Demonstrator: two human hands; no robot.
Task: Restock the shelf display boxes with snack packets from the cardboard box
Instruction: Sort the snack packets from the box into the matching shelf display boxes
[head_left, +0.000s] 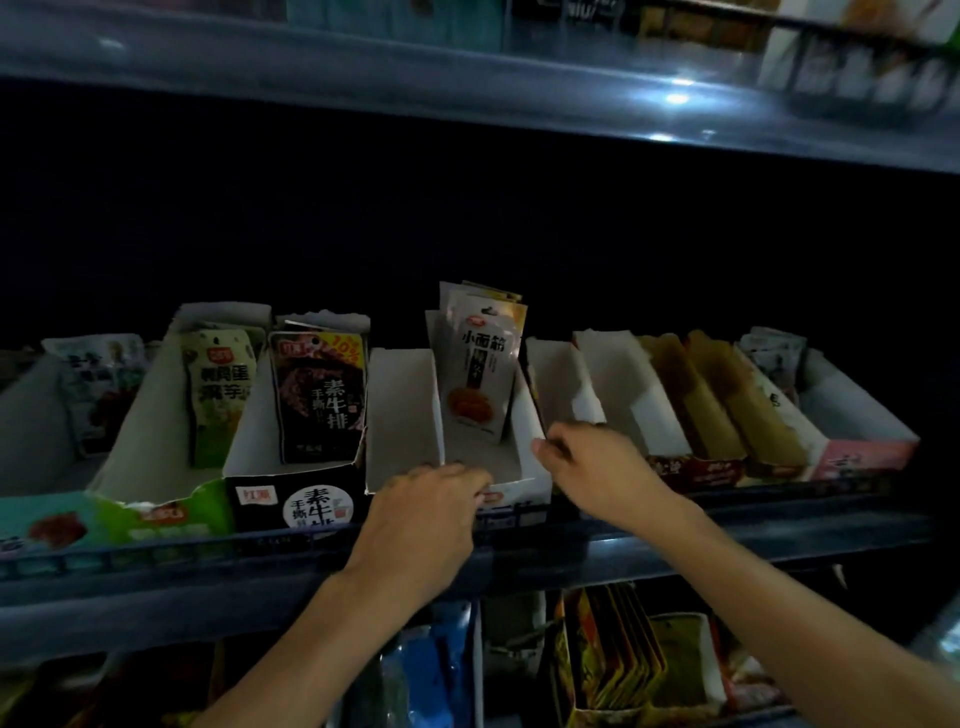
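Dim shop shelving fills the view: one blue shelf (675, 551) carries a row of open display boxes, with a darker shelf below and a lit one above.

Counting along the row, about eight display boxes show, though the far left ones blur together. Just left of the left fingers stands a black display box (291, 499) holding one visible black packet (317, 397); further left is a green display box (171, 499) with one green packet (218, 395). At the fingers sits the white display box (524, 467), holding a small stack of pale snack packets (480, 364) standing upright at its back; I count at least three edges, the exact number unclear. Beside it on the left is a white box (400, 415) with nothing visible inside. Right of the right fingers come brown-lined boxes (701, 400) and a pink-fronted box (857, 460).

Two bare forearms reach up and forward from below. The left hand (421, 525) lies palm down, wrist low, its fingers (462, 475) curled over the front lip of the white display box, gripping the edge. The right hand (592, 460) comes in from the right, its fingers (550, 447) bent and drawn together at that box's right wall, touching it; whether they pinch the cardboard cannot be told.

No cardboard supply box can be made out.
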